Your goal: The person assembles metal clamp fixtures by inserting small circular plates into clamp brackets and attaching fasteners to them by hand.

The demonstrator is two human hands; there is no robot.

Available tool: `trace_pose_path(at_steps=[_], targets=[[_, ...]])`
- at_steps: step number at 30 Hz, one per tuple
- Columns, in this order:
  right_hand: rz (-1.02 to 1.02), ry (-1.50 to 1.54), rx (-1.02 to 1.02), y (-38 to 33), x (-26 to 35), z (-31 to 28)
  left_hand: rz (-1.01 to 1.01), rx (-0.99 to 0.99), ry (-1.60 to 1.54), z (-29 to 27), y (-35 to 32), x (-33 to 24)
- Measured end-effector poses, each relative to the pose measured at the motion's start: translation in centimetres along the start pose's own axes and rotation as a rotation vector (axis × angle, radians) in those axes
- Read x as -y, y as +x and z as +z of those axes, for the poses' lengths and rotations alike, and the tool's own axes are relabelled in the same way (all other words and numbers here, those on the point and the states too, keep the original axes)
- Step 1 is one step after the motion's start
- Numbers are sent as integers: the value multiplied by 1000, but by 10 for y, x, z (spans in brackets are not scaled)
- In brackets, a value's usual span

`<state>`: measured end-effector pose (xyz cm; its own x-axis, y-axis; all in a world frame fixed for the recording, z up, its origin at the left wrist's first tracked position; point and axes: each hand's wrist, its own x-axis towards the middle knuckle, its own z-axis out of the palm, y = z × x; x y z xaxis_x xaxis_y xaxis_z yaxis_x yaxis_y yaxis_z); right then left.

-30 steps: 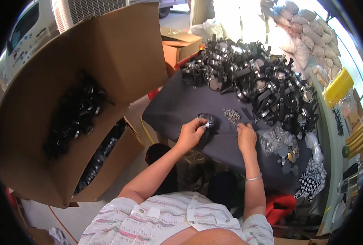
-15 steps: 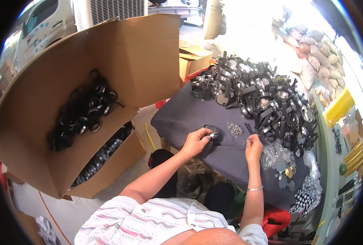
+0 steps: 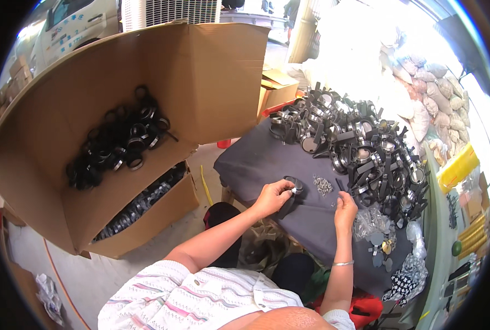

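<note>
My left hand [image 3: 273,198] is closed on a wristwatch [image 3: 293,185] with a round case; its black strap hangs down over the dark cloth. Across from it, my right hand [image 3: 345,212] has its fingertips drawn together, and I cannot make out what small thing, if any, is between them. A thin dark strip [image 3: 339,184] is just beyond those fingertips. Between the hands, a little farther off, lies a small heap of silvery metal parts [image 3: 322,186]. A large pile of black-strapped watches [image 3: 360,140] covers the far right of the cloth-covered table [image 3: 245,159].
At my left stands a big open carton [image 3: 223,82] holding more black watches [image 3: 132,143], with wrapped pieces in a lower box [image 3: 162,220]. Clear plastic bags [image 3: 369,223] and round discs [image 3: 378,240] lie right of my right hand. Sacks [image 3: 440,102] are stacked at the far right.
The whole view has shifted slightly, moving the scene right and down. My left hand still holds the watch; my right hand has turned a little, its fingertips still together.
</note>
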<state>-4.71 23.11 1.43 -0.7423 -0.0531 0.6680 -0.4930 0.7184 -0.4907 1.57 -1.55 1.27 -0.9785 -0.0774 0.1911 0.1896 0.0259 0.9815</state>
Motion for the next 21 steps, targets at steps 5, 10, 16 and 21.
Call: trace_pose_path(at_steps=[5, 10, 16, 21], targets=[[147, 38, 164, 2, -2, -5, -2, -5, 11, -2, -1, -6], [-119, -154, 139, 0, 15, -6, 149, -38, 68, -1, -1, 5], [20, 87, 239, -4, 31, -4, 177, -40, 53, -1, 1, 8], [64, 170, 271, -11, 57, 1, 169, -36, 56, -1, 2, 8]])
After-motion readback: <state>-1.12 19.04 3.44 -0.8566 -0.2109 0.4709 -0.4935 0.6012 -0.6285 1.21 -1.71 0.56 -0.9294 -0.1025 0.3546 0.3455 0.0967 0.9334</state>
